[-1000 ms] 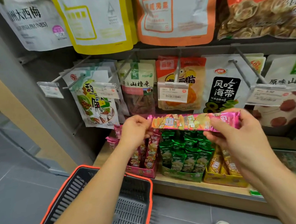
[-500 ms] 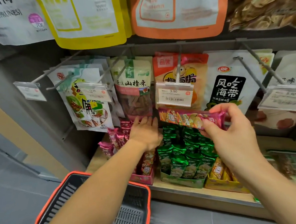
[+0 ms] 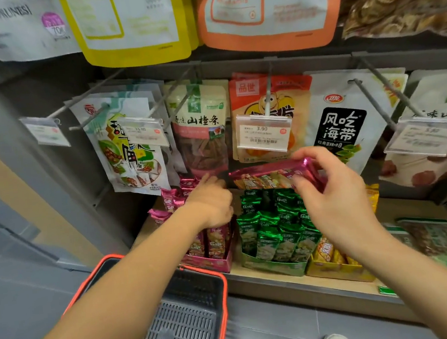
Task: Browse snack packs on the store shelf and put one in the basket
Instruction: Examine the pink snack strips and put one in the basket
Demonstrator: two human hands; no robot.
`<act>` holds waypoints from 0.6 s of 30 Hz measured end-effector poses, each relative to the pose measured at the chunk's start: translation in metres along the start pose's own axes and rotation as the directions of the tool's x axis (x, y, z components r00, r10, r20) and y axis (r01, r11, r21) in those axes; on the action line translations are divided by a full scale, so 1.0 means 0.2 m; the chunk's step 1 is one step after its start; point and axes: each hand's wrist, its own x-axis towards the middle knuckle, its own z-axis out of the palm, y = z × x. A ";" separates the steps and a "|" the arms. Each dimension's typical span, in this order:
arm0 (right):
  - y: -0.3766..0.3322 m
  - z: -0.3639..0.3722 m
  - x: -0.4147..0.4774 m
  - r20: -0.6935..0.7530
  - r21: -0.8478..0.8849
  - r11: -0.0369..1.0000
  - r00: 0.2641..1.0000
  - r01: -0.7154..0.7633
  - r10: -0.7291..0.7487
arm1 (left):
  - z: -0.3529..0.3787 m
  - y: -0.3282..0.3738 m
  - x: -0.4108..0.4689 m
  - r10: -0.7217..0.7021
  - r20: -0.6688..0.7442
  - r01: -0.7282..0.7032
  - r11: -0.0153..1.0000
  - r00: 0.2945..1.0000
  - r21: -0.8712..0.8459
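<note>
Snack pack (image 3: 268, 177): long, crinkly pink foil strip.

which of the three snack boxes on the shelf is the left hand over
The pink box, leftmost; the left hand is over its packs. The green box and yellow box sit further right.

Single head-worn wide-angle view, looking forward and down, close to the shelf (image 3: 297, 279), basket (image 3: 222, 302) below at lower frame

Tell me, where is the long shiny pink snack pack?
In the head view, the pink snack pack sits right of centre, pinched in the right hand, above the green packs and just below the 3.90 price tag.
</note>
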 end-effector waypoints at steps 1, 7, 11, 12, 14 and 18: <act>-0.01 0.02 0.03 0.019 -0.039 0.999 0.999 0.036 -0.035 | 0.01 0.01 -0.04 0.028 -0.018 -0.028 0.999 0.999 0.018; 0.00 0.24 0.20 0.149 -0.275 0.959 0.989 0.063 -0.023 | 0.08 0.02 -0.24 0.132 -0.164 -0.133 0.991 0.978 0.005; 0.04 0.42 0.28 0.248 -0.383 0.923 0.961 -0.017 0.121 | 0.11 -0.01 -0.32 0.152 -0.190 -0.163 0.986 0.970 -0.041; 0.05 0.46 0.30 0.264 -0.417 0.909 0.957 0.003 0.118 | 0.11 -0.01 -0.33 0.162 -0.182 -0.173 0.984 0.970 -0.045; 0.08 0.54 0.33 0.319 -0.472 0.879 0.943 0.074 0.092 | 0.13 -0.02 -0.36 0.189 -0.160 -0.196 0.980 0.969 -0.026; 0.15 0.65 0.36 0.382 -0.508 0.850 0.921 0.135 0.082 | 0.14 -0.05 -0.37 0.206 -0.193 -0.214 0.977 0.959 -0.020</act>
